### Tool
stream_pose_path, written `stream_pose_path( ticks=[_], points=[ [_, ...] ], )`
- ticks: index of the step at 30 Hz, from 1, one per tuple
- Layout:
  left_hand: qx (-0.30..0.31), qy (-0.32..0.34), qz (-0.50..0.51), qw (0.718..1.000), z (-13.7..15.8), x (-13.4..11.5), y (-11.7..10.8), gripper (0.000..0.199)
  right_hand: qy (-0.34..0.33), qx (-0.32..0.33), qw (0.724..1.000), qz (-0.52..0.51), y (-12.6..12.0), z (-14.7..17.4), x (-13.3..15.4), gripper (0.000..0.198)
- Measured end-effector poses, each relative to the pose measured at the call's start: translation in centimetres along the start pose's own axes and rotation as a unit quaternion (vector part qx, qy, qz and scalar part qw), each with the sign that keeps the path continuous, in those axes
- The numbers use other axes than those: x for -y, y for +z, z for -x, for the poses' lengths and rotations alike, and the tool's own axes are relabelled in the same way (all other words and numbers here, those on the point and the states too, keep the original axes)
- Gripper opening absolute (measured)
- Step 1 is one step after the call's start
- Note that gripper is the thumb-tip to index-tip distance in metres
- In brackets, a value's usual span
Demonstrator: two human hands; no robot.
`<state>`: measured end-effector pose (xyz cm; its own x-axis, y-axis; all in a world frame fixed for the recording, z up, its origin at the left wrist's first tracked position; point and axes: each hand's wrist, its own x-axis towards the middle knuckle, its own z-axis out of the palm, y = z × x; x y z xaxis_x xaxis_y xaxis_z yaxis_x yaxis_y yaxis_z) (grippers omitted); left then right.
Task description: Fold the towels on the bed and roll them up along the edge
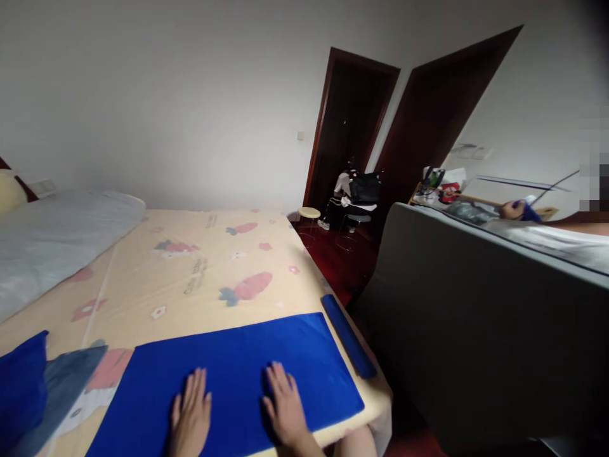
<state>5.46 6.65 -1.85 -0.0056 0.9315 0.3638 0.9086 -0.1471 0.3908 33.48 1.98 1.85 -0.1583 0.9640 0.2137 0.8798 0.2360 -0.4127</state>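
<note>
A blue towel-like cloth (pixel 238 368) is spread flat on the near part of a bed with a patterned sheet (pixel 190 254). My left hand (pixel 191 416) lies palm down on the cloth, its fingers stretched out. To its right, my right hand (pixel 287 406) also rests flat on the cloth, fingers apart. Neither hand holds anything. Beside the cloth's right edge lies a blue roll (pixel 349 336), seemingly of similar fabric. Another blue cloth (pixel 21 387), loosely laid and cut off by the frame, is at the far left.
A grey cover (pixel 61 235) is heaped on the bed's left side. A dark grey panel (pixel 466 317) stands right of the bed, before a cluttered surface where a person's arm (pixel 580 221) shows. Stools, including a pale one (pixel 309 212), and a black bag (pixel 365 188) are near the doors.
</note>
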Motion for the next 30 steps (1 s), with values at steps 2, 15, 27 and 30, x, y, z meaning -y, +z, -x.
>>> stream_pose_path(
  ticks=[2, 15, 27, 30],
  points=[
    [0.132, 0.057, -0.048, 0.988, -2.9, -4.0, 1.6, 0.057, -0.103, 0.065, 0.991, -0.047, 1.2, -3.3, 3.1, 0.059],
    [0.13, -0.169, -0.179, 0.961, -13.3, 13.1, -3.1, 0.065, 0.25, 0.063, 0.948, 0.187, -5.1, -10.8, -17.2, 0.066],
    [0.135, 0.147, -0.112, 0.974, -13.2, -0.8, 1.7, 0.054, 0.119, -0.049, 0.986, 0.107, 1.2, -10.8, -5.3, 0.057],
    [0.22, 0.217, -0.061, 0.949, -12.3, -6.7, 4.4, 0.054, 0.013, -0.065, 0.996, 0.054, 6.0, -6.5, 1.3, 0.058]
  ],
)
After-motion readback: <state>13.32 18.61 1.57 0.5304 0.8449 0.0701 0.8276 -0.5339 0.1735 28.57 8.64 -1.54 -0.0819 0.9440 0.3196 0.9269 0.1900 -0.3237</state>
